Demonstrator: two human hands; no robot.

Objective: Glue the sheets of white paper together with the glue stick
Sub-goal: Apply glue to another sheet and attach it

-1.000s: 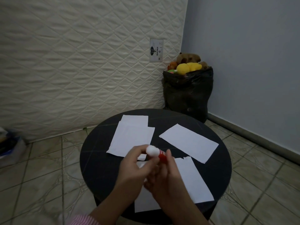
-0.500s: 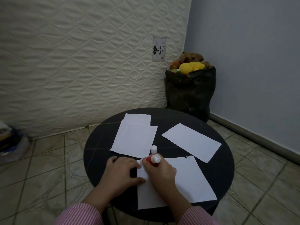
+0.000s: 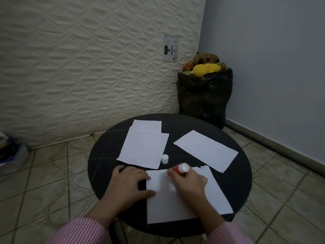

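The glue stick (image 3: 180, 169) is in my right hand (image 3: 189, 182), my fingers curled round its red barrel. It leans over the far edge of the near sheet (image 3: 175, 198), white end tilted up and away from me; I cannot see the glue tip itself, but I judge it touches the paper there. That sheet's long axis runs from me toward the far right. My left hand (image 3: 131, 184) lies flat on the sheet's left edge, fingers straight, pinning it to the black table (image 3: 102, 155). So the strokes should pull rightward, away from the pinning hand. The white cap (image 3: 165, 158) stands just beyond the sheet. Farther off lie the overlapped sheets (image 3: 144, 147), beyond and left, and a single sheet (image 3: 205, 151), beyond and right.
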